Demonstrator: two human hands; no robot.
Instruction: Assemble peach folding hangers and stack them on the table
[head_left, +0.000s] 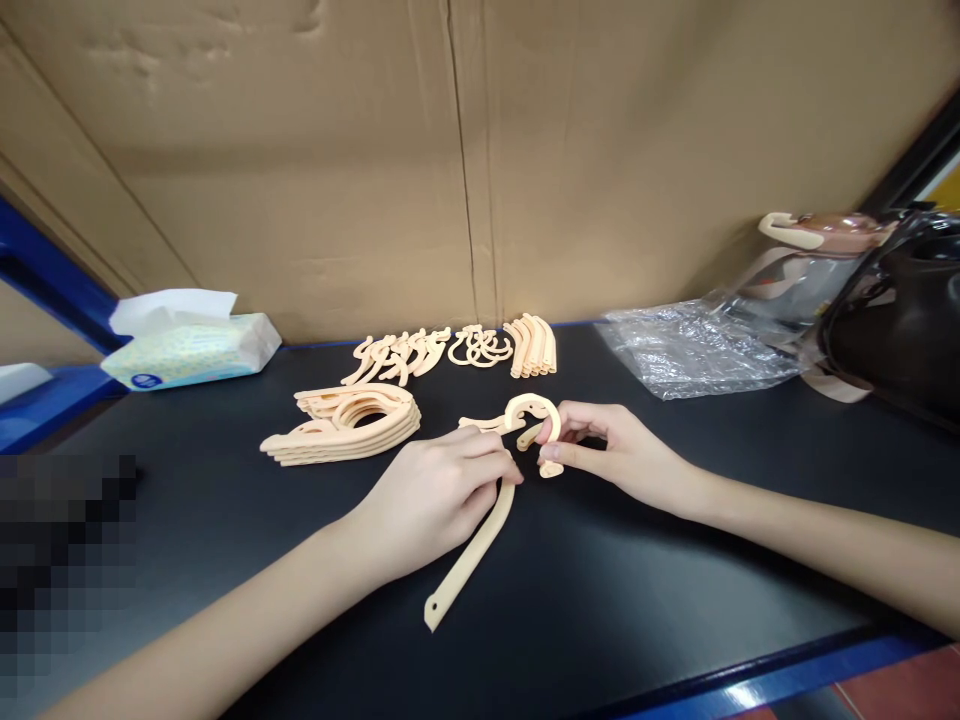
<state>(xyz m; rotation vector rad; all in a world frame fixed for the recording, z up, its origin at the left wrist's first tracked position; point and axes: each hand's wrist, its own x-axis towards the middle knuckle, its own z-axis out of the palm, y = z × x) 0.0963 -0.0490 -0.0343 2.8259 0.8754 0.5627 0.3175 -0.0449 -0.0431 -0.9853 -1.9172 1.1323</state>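
My left hand (pixel 439 490) is closed at the fingertips on the upper end of a curved beige hanger arm (pixel 469 562). Its other end, with a small hole, points toward me over the black table. Just to the right, my right hand (pixel 619 445) pinches a beige hanger hook (pixel 555 425) between thumb and fingers, the curve facing up. Beyond my left fingertips lies another beige hanger piece (pixel 480 424), partly hidden by the hand and hook. A stack of folded beige hangers (pixel 345 425) lies left of my left hand.
At the table's back are several small curved hanger pieces (pixel 397 355), a pile of hooks (pixel 480 347) and a row of hanger arms (pixel 532 347). A tissue pack (pixel 191 345) stands left. Clear plastic bags (pixel 697 350), a bottle (pixel 810 265) and a dark bag (pixel 900 330) occupy the right.
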